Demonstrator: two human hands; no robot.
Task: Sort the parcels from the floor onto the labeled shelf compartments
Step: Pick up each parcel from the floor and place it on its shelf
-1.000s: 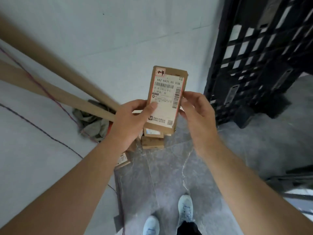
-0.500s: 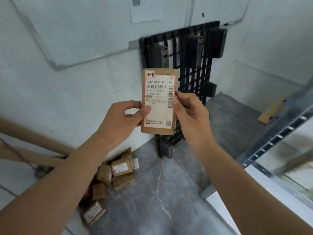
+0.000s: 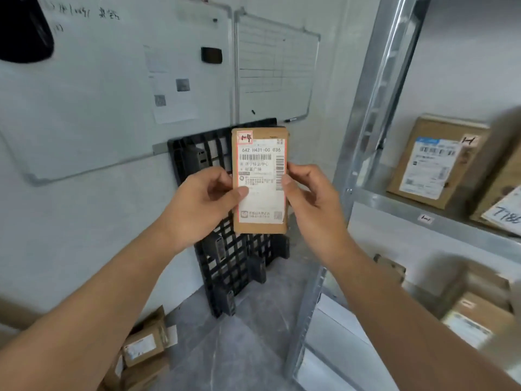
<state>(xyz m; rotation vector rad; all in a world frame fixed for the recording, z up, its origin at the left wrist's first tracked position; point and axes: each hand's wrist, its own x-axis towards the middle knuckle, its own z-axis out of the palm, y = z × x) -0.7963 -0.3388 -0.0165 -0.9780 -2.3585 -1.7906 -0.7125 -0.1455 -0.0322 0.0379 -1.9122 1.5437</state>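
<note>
Both hands hold one small cardboard parcel (image 3: pixel 260 180) upright at mid-frame, label side facing the camera. Left hand (image 3: pixel 201 206): fingers curled behind the left edge, thumb pressed flat on the label. Right hand (image 3: pixel 311 203): fingers curled round the right edge, thumb on the front edge. The label carries barcodes, printed text and a hand-marked red-outlined tag at its top left corner.

Room: pale wall on the left with a large whiteboard (image 3: pixel 112 88) bearing handwriting, pinned paper sheets and a dark eraser. A second, smaller whiteboard (image 3: pixel 277 66) with ruled grid lines hangs just to its right. A black plastic pallet (image 3: pixel 234 266) leans upright against the wall, directly behind the held parcel.

Floor (image 3: pixel 239 351): grey marbled tile. A pile of cardboard parcels (image 3: pixel 142 351) lies at the near left, against the wall base.

Right side: metal shelf unit (image 3: pixel 363 131) with a grey upright post. On the upper visible shelf a cardboard box (image 3: pixel 434 162) leans with its label outward; a small marked tag (image 3: pixel 425 219) sits on the shelf's front edge below it. More boxes (image 3: pixel 476 320) sit on the lower shelf, blurred.
</note>
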